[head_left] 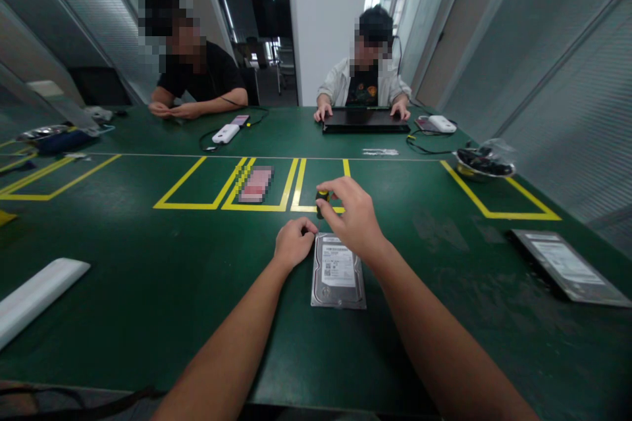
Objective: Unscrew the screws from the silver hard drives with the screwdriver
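Observation:
A silver hard drive (338,272) with a white label lies flat on the green table (148,289) in front of me. My left hand (293,243) rests curled at the drive's far left corner, fingers closed against its edge. My right hand (351,216) hovers over the drive's far end, its fingers pinched on a small tool with a yellow and black handle (322,200), which stands upright. The tool's tip is hidden behind my fingers.
Yellow tape boxes (257,192) mark the table's middle. A grey antistatic bag (567,266) lies at the right, a white bar (34,293) at the left, a bowl of dark parts (484,163) far right. Two people sit across the table, one at a black keyboard (365,120).

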